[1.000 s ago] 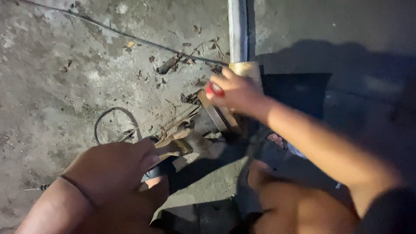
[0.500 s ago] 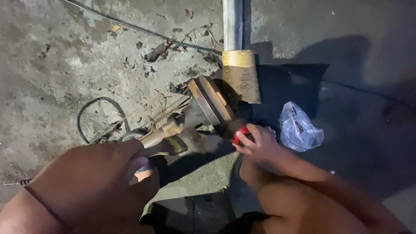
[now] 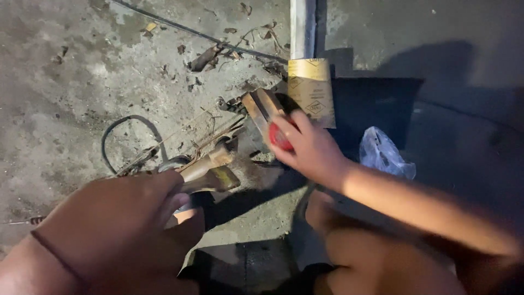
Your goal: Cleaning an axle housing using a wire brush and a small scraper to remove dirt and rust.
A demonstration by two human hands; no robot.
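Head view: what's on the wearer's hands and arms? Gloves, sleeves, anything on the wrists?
No gloves and no sleeves in view: both forearms are bare. The left hand has a thin dark band around its wrist. The right hand shows no ring or band from this angle.

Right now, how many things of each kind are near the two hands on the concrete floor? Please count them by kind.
Hands: 2, left hand and right hand
Rusty metal tool: 1, under the left hand
Red object: 1, in the right hand
Clear plastic bag: 1
Tan printed sheet: 1
Black cable loop: 1
Total: 7
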